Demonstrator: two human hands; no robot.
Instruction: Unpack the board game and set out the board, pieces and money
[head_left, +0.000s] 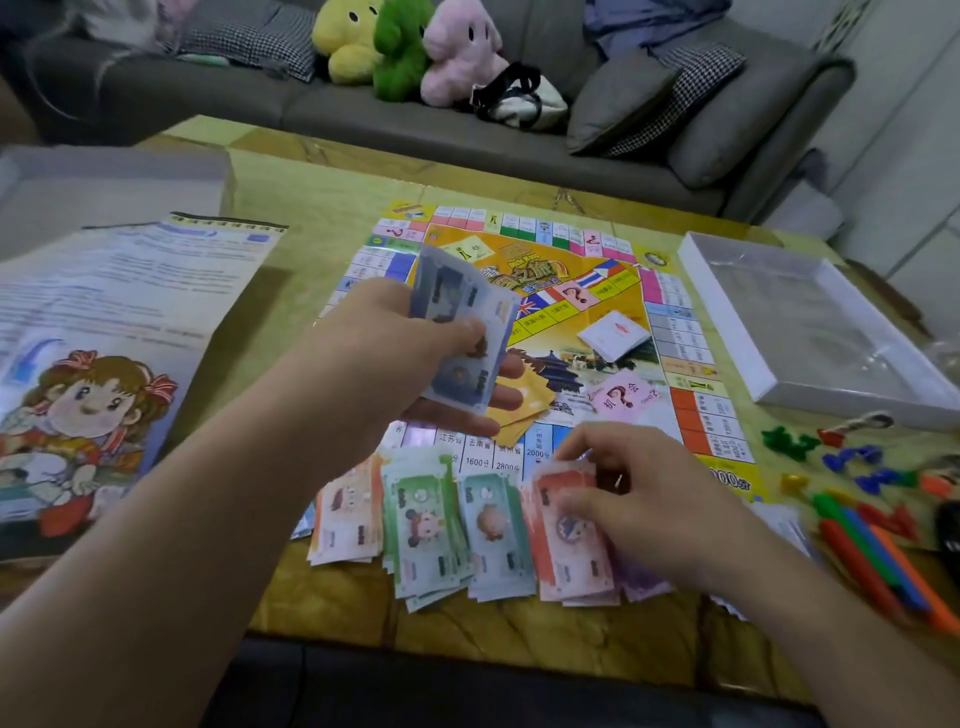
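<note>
Head-camera view down over a yellow-green desk (322, 218) with a grey sofa (322, 111) behind it. Game board (613, 291) laid open flat at the centre of the desk, colourful squares round its edge. Left hand (400, 358) raised above the near left part of the board, fingers (501, 400) and thumb curled round a small fan of bluish paper notes (462, 332). Right hand (639, 499) low at the near edge of the board, fingers bent and pinching the top of a pinkish-red money pile (569, 540). Row of sorted money piles lying side by side, overlapping the board's near edge: an orange-pink pile (345, 519) at the left, then a green pile (423, 525), then a pale teal pile (493, 530), then the pinkish-red one; purple notes (644, 587) showing from under the right hand. White card deck (615, 335) and a yellow card stack (524, 402) resting on the board's middle. Coloured plastic pieces (852, 462) and long coloured sticks (878, 551) scattered on the desk just right of the board. White box tray (727, 312) with a clear insert at the far right. Large printed sheet (104, 364) with a cartoon girl spread at the left, a grey box part (104, 182) beyond it. Yellow, green and pink plush toys (405, 47) on the sofa.
</note>
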